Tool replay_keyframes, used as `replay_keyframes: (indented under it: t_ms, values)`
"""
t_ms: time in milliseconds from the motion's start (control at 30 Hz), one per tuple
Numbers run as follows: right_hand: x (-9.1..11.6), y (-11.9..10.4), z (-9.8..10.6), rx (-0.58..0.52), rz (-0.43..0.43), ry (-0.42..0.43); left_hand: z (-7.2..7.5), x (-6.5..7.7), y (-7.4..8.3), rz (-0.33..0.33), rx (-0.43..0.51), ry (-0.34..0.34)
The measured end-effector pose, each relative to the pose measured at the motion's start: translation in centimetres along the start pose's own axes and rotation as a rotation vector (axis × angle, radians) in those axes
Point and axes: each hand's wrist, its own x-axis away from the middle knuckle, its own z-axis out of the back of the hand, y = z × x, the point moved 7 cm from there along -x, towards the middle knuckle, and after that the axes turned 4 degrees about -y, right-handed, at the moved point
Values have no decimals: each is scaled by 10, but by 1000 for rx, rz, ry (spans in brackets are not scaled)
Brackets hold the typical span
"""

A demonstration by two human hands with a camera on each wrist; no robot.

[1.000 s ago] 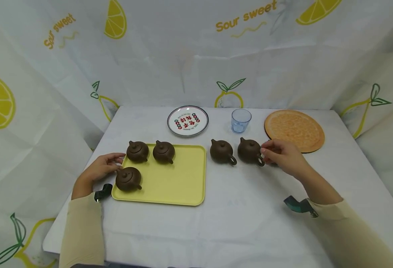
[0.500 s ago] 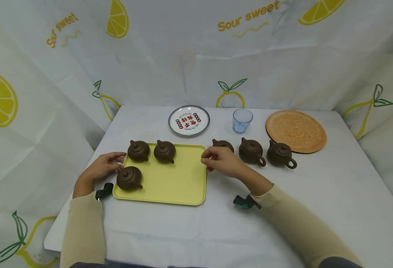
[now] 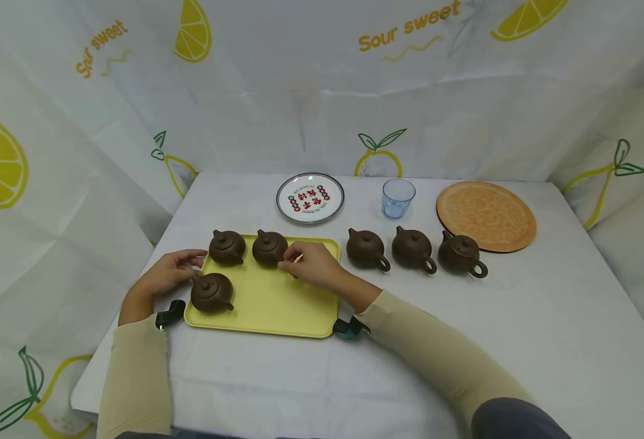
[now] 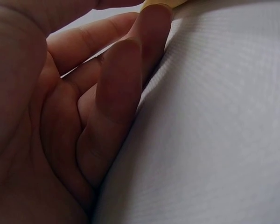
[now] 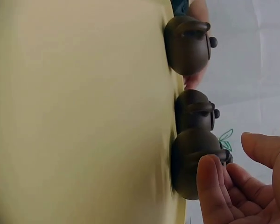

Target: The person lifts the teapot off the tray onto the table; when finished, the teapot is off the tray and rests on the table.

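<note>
Three brown teapots sit on a yellow tray [image 3: 280,308]: a back-left teapot [image 3: 226,248], a back-middle teapot [image 3: 268,247] and a front-left teapot [image 3: 211,293]. My right hand [image 3: 317,265] reaches over the tray beside the back-middle teapot's handle. In the right wrist view the thumb stands apart from the fingers [image 5: 211,189], which are close to the handle; contact is unclear. My left hand [image 3: 167,274] rests on the cloth at the tray's left edge, its fingertips by the yellow rim [image 4: 177,3] and its fingers loosely bent.
Three more brown teapots stand in a row right of the tray: one nearest it [image 3: 367,249], a middle one [image 3: 412,247] and a right one [image 3: 459,252]. Behind are a white patterned plate [image 3: 310,198], a blue glass [image 3: 396,200] and a round orange-brown mat [image 3: 486,213].
My right hand has left the rightmost teapot in the row and travelled left, over the tray, to the back-middle teapot. My left hand and the teapots stay in place.
</note>
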Motion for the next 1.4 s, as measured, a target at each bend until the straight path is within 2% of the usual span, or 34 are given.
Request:
replay_keyframes:
  t_ms: [233, 533, 767, 1133, 1400]
  values:
    - [-9, 2, -2, 26, -32, 15, 0, -1, -1, 13, -5, 9]
    - [-11, 10, -9, -53, -95, -45, 0, 0, 2, -13, 1, 13]
    - [-9, 14, -6, -116, -104, 14, 0, 0, -2, 3, -14, 16]
    - [-1, 25, 1, -163, -120, 51, -1, -1, -1, -19, -5, 17]
    - [20, 31, 12, -257, -119, 49, 0, 0, -1, -43, 9, 8]
